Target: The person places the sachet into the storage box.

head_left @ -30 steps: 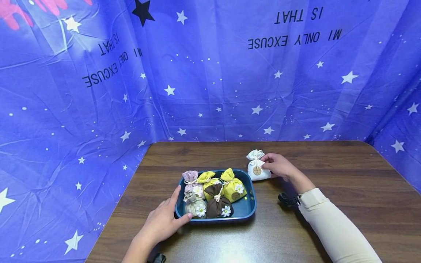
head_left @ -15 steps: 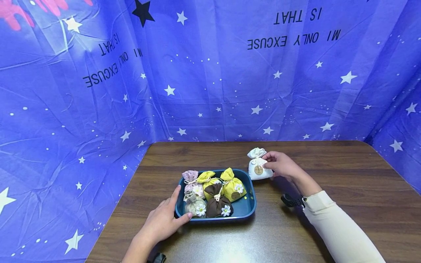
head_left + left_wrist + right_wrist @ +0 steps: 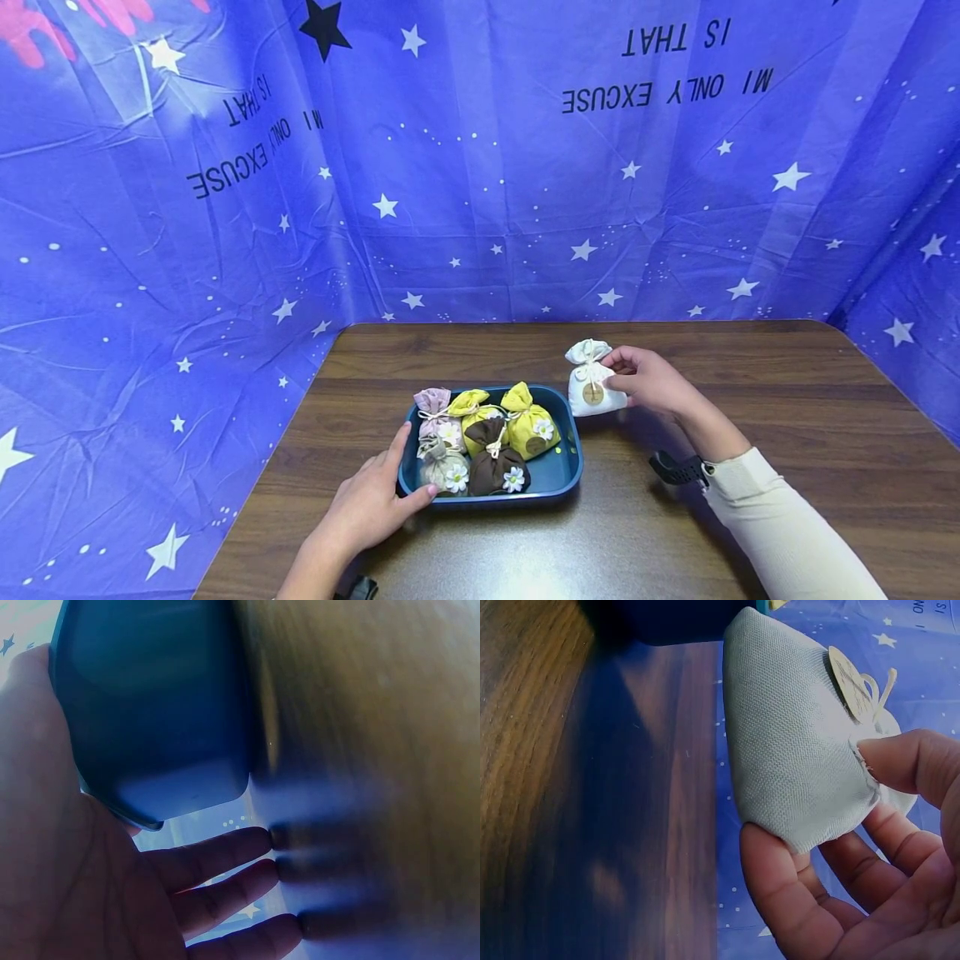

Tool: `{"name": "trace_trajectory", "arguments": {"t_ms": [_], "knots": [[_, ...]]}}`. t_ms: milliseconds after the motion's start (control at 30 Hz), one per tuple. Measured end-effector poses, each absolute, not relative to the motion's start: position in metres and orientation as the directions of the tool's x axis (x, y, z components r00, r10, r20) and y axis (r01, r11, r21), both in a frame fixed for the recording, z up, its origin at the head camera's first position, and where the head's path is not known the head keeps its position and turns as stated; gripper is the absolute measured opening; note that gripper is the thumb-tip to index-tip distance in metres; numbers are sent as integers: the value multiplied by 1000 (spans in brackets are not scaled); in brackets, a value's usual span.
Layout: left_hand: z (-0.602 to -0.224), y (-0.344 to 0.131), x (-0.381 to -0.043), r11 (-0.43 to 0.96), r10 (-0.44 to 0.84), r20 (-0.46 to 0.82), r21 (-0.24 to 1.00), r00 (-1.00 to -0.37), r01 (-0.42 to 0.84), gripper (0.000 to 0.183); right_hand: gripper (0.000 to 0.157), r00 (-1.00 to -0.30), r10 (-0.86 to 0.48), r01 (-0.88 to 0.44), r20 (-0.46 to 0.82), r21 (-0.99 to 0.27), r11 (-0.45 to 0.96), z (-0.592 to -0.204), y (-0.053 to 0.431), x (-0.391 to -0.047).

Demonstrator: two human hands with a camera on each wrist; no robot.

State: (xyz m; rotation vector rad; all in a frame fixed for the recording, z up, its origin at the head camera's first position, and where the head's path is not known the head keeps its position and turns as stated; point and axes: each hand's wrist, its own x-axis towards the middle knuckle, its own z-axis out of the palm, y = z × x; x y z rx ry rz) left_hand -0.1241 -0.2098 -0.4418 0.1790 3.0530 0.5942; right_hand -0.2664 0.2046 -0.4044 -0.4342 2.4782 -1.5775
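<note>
My right hand [image 3: 651, 382] grips a small white cloth sachet [image 3: 597, 387], tied with cord and bearing a round tan tag, by its right side. In the right wrist view the sachet [image 3: 791, 727] hangs above the wooden table, thumb on one face and fingers beneath and behind. It is just off the right end of a dark blue tray [image 3: 576, 479]. At the tray's near left corner rests my left hand [image 3: 367, 498], thumb and index finger spread along the rim. Its other fingers are straight in the left wrist view, tips at the tabletop.
Inside the tray sit a pink sachet [image 3: 432, 403], a yellow sachet [image 3: 532, 427], another yellow sachet [image 3: 471, 404], a brown sachet [image 3: 495, 473] and a grey-beige sachet [image 3: 441, 467]. The wooden table [image 3: 787, 400] spreads rightward. A blue starry curtain [image 3: 480, 183] hangs behind.
My right hand and the white sachet have shifted slightly right, and the right forearm has swung outward. The left hand and the tray stay in place.
</note>
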Motion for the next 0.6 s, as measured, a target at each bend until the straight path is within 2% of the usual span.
{"name": "trace_trajectory", "arguments": {"t_ms": [600], "knots": [[-443,-210,-124,922,113,3,372,-994,106,102,26,-935,-345,-233,84,-878,418,-386,207,-252]]}}
